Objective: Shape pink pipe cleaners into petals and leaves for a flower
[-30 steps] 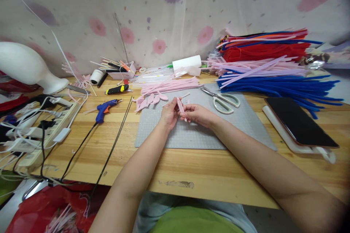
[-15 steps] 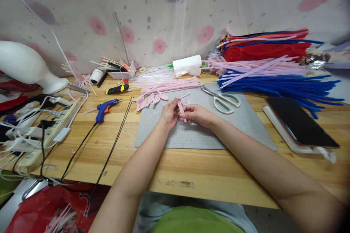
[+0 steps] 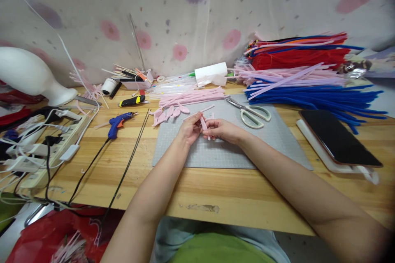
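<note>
My left hand [image 3: 189, 128] and my right hand [image 3: 222, 128] meet over the grey cutting mat [image 3: 247, 148], both pinching a short folded pink pipe cleaner [image 3: 204, 123] between their fingertips. The piece stands slightly tilted between the two hands. Several finished pink petal loops [image 3: 168, 114] lie at the mat's far left corner, just beyond my left hand. A bundle of pink pipe cleaners [image 3: 193, 96] lies behind them. White-handled scissors [image 3: 251, 111] rest on the mat to the right of my hands.
A blue glue gun [image 3: 119, 123] with black cord lies left of the mat, near a yellow utility knife [image 3: 132, 100] and a power strip [image 3: 49, 144]. Stacks of red, pink and blue pipe cleaners [image 3: 302, 74] fill the back right. A dark phone [image 3: 338, 137] lies at right.
The pink piece has sunk slightly lower between my fingers and my left hand has turned a little; both hands stay in the same spot over the mat.
</note>
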`<state>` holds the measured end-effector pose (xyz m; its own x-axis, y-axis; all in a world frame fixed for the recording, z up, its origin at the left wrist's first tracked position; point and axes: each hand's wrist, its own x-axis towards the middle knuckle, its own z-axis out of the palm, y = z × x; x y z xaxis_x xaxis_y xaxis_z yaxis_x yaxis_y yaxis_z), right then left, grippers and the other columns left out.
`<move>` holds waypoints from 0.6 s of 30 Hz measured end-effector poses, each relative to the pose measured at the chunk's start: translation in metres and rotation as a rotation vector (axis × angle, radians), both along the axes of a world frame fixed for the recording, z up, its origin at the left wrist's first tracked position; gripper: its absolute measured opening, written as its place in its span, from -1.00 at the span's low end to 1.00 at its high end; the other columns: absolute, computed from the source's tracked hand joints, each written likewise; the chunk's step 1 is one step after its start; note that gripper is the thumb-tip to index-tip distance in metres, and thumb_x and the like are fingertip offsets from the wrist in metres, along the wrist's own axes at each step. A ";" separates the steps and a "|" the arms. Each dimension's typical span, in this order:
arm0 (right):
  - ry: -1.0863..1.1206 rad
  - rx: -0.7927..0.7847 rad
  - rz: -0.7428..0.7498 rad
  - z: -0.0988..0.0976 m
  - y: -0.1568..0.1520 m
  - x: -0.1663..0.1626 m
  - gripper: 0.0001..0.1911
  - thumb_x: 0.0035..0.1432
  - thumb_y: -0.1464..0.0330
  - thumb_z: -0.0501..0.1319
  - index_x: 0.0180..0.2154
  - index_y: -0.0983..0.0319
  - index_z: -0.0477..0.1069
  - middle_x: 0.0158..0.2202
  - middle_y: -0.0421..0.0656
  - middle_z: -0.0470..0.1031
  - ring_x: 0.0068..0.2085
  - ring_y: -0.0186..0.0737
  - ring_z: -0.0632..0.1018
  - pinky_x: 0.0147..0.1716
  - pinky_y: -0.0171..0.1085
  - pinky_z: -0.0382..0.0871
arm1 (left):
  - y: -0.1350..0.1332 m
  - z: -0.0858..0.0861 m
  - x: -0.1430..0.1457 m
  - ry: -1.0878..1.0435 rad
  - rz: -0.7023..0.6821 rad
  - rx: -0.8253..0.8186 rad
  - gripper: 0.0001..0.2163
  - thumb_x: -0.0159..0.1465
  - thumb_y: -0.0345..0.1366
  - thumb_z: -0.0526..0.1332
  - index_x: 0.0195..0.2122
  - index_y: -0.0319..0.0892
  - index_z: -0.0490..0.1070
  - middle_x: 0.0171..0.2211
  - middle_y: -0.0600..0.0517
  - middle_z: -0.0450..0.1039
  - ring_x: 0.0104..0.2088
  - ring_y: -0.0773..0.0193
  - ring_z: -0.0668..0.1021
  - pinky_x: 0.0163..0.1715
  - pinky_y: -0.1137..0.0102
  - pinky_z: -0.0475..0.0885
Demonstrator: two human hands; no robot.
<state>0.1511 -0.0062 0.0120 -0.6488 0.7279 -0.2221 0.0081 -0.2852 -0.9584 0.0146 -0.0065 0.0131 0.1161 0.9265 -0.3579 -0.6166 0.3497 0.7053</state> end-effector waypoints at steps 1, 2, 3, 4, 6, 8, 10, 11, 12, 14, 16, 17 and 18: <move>0.004 0.005 0.004 0.000 0.000 0.000 -0.72 -0.22 0.28 0.35 -0.45 0.28 0.36 -0.54 -0.23 0.44 -0.55 -0.46 0.35 -0.56 -0.40 0.13 | 0.000 0.000 0.000 -0.001 0.006 0.010 -0.82 -0.04 -0.31 0.33 -0.58 -0.29 0.35 -0.64 0.09 0.34 -0.61 0.48 0.38 -0.58 0.52 0.23; 0.011 0.012 0.009 0.001 0.000 0.001 -0.72 -0.22 0.27 0.35 -0.44 0.28 0.37 -0.53 -0.23 0.44 -0.55 -0.46 0.35 -0.56 -0.41 0.14 | 0.000 -0.001 0.000 0.000 0.013 0.027 -0.82 -0.04 -0.31 0.32 -0.58 -0.29 0.35 -0.64 0.10 0.34 -0.62 0.48 0.38 -0.58 0.52 0.22; 0.018 0.020 0.011 0.001 0.000 0.001 -0.71 -0.20 0.26 0.34 -0.44 0.28 0.37 -0.53 -0.22 0.44 -0.55 -0.46 0.35 -0.55 -0.41 0.14 | -0.001 -0.001 0.001 0.002 0.017 0.047 -0.82 -0.04 -0.30 0.32 -0.57 -0.29 0.35 -0.65 0.10 0.34 -0.63 0.49 0.37 -0.59 0.53 0.21; 0.023 0.028 0.007 0.001 0.000 0.002 -0.71 -0.19 0.24 0.33 -0.44 0.28 0.37 -0.52 -0.22 0.45 -0.55 -0.46 0.35 -0.55 -0.40 0.15 | -0.001 -0.001 0.001 0.006 0.016 0.066 -0.82 -0.03 -0.30 0.32 -0.57 -0.29 0.36 -0.65 0.11 0.33 -0.64 0.50 0.36 -0.60 0.53 0.20; 0.023 0.040 -0.018 0.002 0.001 0.002 -0.69 -0.16 0.17 0.31 -0.45 0.28 0.36 -0.52 -0.20 0.45 -0.55 -0.46 0.35 -0.54 -0.40 0.16 | -0.002 -0.003 0.002 0.015 0.000 0.094 -0.82 -0.03 -0.29 0.32 -0.55 -0.29 0.37 -0.65 0.12 0.32 -0.65 0.51 0.35 -0.60 0.53 0.20; 0.012 0.048 -0.057 0.002 0.002 0.003 -0.65 -0.14 0.11 0.28 -0.48 0.28 0.36 -0.53 -0.19 0.45 -0.57 -0.46 0.34 -0.55 -0.39 0.16 | -0.002 -0.004 0.003 0.010 -0.030 0.101 -0.81 -0.04 -0.29 0.33 -0.55 -0.29 0.37 -0.65 0.11 0.33 -0.63 0.51 0.36 -0.57 0.53 0.22; 0.006 0.056 -0.090 0.001 0.004 0.003 -0.63 -0.14 0.08 0.27 -0.50 0.28 0.36 -0.55 -0.19 0.44 -0.59 -0.47 0.32 -0.57 -0.39 0.14 | -0.002 -0.005 0.003 -0.001 -0.054 0.102 -0.81 -0.04 -0.28 0.33 -0.55 -0.29 0.38 -0.63 0.11 0.34 -0.60 0.49 0.39 -0.54 0.53 0.25; 0.005 0.062 -0.103 0.001 0.004 0.003 -0.63 -0.14 0.08 0.26 -0.51 0.28 0.36 -0.55 -0.20 0.44 -0.60 -0.47 0.31 -0.58 -0.39 0.14 | -0.002 -0.005 0.003 -0.006 -0.063 0.103 -0.82 -0.04 -0.28 0.33 -0.54 -0.28 0.38 -0.62 0.10 0.34 -0.59 0.48 0.39 -0.54 0.53 0.26; 0.005 0.070 -0.115 0.000 0.005 0.003 -0.63 -0.14 0.08 0.26 -0.52 0.28 0.36 -0.56 -0.20 0.44 -0.60 -0.47 0.31 -0.58 -0.39 0.13 | -0.002 -0.005 0.003 -0.007 -0.069 0.105 -0.82 -0.03 -0.27 0.33 -0.53 -0.28 0.40 -0.61 0.10 0.35 -0.59 0.48 0.40 -0.54 0.53 0.26; 0.002 0.085 -0.143 0.000 0.004 0.002 -0.65 -0.13 0.10 0.27 -0.54 0.28 0.36 -0.56 -0.20 0.44 -0.59 -0.46 0.32 -0.58 -0.39 0.13 | -0.001 -0.005 0.002 -0.011 -0.073 0.111 -0.83 -0.02 -0.27 0.32 -0.49 -0.27 0.42 -0.60 0.10 0.36 -0.57 0.47 0.41 -0.53 0.52 0.27; -0.001 0.092 -0.171 0.000 0.003 0.002 -0.66 -0.13 0.12 0.27 -0.55 0.28 0.36 -0.56 -0.19 0.44 -0.59 -0.46 0.31 -0.57 -0.38 0.13 | -0.001 -0.005 0.002 -0.029 -0.066 0.109 -0.84 -0.01 -0.27 0.31 -0.47 -0.27 0.44 -0.59 0.09 0.37 -0.56 0.46 0.41 -0.52 0.51 0.29; 0.002 0.089 -0.186 0.000 0.003 0.001 -0.67 -0.14 0.12 0.27 -0.56 0.28 0.36 -0.57 -0.20 0.44 -0.59 -0.46 0.31 -0.58 -0.38 0.13 | -0.001 -0.006 0.002 -0.046 -0.063 0.106 -0.84 0.00 -0.27 0.31 -0.46 -0.27 0.44 -0.57 0.08 0.38 -0.55 0.46 0.42 -0.51 0.51 0.29; 0.011 0.085 -0.201 0.001 0.002 0.001 -0.68 -0.14 0.13 0.27 -0.56 0.27 0.36 -0.57 -0.20 0.43 -0.59 -0.46 0.30 -0.58 -0.38 0.13 | -0.001 -0.006 0.002 -0.067 -0.060 0.104 -0.83 0.01 -0.25 0.30 -0.46 -0.27 0.45 -0.56 0.08 0.39 -0.54 0.45 0.42 -0.51 0.50 0.30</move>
